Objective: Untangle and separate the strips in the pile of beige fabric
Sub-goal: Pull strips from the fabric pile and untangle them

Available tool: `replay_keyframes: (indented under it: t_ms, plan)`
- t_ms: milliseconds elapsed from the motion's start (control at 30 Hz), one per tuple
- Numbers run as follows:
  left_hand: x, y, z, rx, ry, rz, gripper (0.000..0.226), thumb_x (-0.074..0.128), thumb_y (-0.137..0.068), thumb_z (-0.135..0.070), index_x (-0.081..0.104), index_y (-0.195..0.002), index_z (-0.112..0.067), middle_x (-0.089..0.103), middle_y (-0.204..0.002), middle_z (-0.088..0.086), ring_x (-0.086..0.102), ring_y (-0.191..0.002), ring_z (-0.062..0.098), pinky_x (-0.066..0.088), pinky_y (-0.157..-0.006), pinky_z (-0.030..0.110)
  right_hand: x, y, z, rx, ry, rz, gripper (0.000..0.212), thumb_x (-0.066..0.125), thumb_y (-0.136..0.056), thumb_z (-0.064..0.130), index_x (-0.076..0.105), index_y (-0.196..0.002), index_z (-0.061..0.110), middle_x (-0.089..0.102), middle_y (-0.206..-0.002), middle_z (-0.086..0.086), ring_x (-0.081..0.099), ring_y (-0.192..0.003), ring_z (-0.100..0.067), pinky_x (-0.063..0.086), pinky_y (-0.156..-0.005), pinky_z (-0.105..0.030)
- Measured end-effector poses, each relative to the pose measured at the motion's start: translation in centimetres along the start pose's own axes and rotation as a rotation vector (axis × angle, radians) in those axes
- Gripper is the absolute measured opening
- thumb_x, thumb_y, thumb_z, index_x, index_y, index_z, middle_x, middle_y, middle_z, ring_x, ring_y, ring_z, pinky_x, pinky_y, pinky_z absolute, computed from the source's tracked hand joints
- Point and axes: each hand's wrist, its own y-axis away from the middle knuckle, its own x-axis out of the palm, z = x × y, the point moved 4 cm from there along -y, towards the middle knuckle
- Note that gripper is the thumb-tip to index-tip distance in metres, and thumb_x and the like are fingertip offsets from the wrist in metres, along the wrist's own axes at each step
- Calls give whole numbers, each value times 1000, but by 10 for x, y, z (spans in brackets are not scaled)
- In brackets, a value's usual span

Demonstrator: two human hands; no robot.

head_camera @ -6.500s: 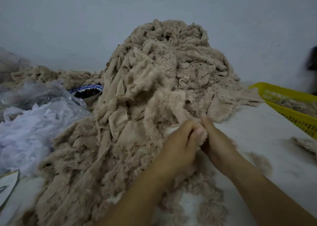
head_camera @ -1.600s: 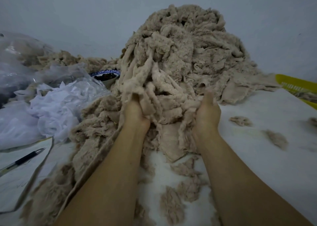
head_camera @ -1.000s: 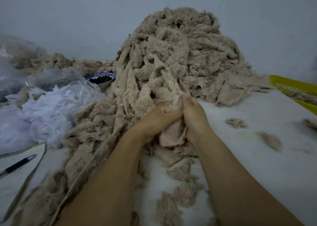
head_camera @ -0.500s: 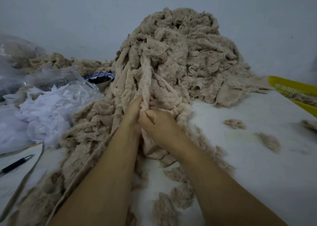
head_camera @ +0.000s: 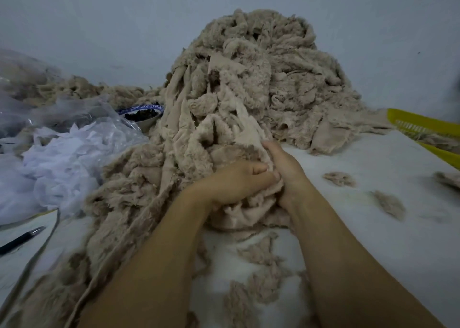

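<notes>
A tall pile of beige fuzzy fabric strips [head_camera: 268,78] rises against the wall at the centre of the white table [head_camera: 373,215]. More strips trail down its left side toward the front edge. At the foot of the pile, my left hand [head_camera: 234,180] grips a bunched clump of strips [head_camera: 249,210] with curled fingers. My right hand [head_camera: 286,166] holds the same clump from the right, its fingers buried in the fabric. The two hands touch each other over the clump.
Crumpled clear plastic with white material [head_camera: 57,153] lies at the left. Behind it stands a blue-rimmed bowl [head_camera: 142,113] of dark bits. A pen [head_camera: 22,239] rests on paper at the lower left. A yellow basket [head_camera: 428,133] is at the right edge. Loose tufts [head_camera: 339,178] dot the table.
Both hands have dropped lower and to the right, drawing a bunch of strips down from the pile face to the table and gathering it between them.
</notes>
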Motion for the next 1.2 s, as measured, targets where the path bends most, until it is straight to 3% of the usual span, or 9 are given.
replay_keyframes:
  t_ms: [200, 267, 400, 600, 733, 833, 933, 1067, 1200]
  plan:
    - [-12, -1, 8, -26, 609, -199, 37, 61, -89, -51, 79, -94, -19, 74, -107, 12, 71, -102, 24, 56, -88, 34, 12, 8, 13, -518, 357, -122, 31, 40, -102, 25, 56, -76, 20, 64, -79, -3, 62, -84, -18, 51, -74, -33]
    - [-22, -2, 13, -5, 705, -366, 48, 61, -84, -61, 77, -104, -21, 74, -111, 9, 69, -107, 21, 54, -95, 35, 27, 20, 13, -672, 576, -42, 33, 38, -105, 26, 50, -74, 25, 56, -77, 6, 55, -77, -2, 42, -72, -20]
    - [-39, -5, 19, -40, 658, -601, 33, 56, -97, -47, 76, -80, -28, 76, -94, 2, 72, -87, 14, 55, -76, 26, 41, 24, 4, -713, 754, 47, 40, 36, -106, 33, 47, -68, 27, 52, -68, 10, 48, -61, 5, 37, -56, -15]
    - [-37, -3, 28, -72, 919, -718, 32, 50, -100, -46, 70, -98, -21, 78, -85, -2, 75, -80, 14, 59, -61, 27, 23, 15, -1, -538, 511, -116, 37, 34, -106, 31, 50, -74, 23, 54, -77, 7, 50, -74, -6, 38, -63, -14]
    - [-34, -5, 27, -31, 871, -669, 36, 51, -101, -43, 70, -108, -14, 76, -106, 5, 72, -100, 20, 56, -91, 40, 18, 12, -2, -469, 437, -189, 38, 34, -104, 33, 48, -71, 22, 51, -74, 7, 48, -70, -8, 38, -60, -22]
    - [-28, -6, 25, 3, 556, -691, 33, 52, -100, -42, 72, -107, -17, 75, -106, -4, 69, -104, 11, 52, -96, 32, 16, 8, -2, -412, 224, -129, 29, 37, -103, 43, 61, -107, 27, 57, -102, 16, 53, -97, -6, 41, -84, -18]
    - [-25, -2, 14, 19, 154, -717, 38, 48, -101, -45, 64, -77, -20, 66, -72, -18, 58, -68, -12, 43, -65, 5, 16, 1, -4, -329, 118, -70, 60, 48, -95, 60, 43, -143, 24, 47, -128, 13, 48, -117, -7, 39, -100, -30]
    - [-11, -4, 4, 122, -154, -566, 52, 40, -102, -48, 69, -93, -5, 71, -85, 3, 66, -78, 10, 50, -69, 21, 9, -13, -9, -231, 50, -63, 27, 54, -97, 45, 66, -113, 28, 72, -107, 10, 68, -91, -2, 52, -66, -18]
    - [8, -10, 4, 111, -24, -374, 38, 40, -103, -48, 70, -91, -29, 74, -87, -11, 66, -88, -6, 46, -75, 6, 2, -13, -6, -232, -87, -115, 23, 51, -101, 41, 68, -96, 28, 75, -88, 11, 71, -78, -4, 54, -57, -17]
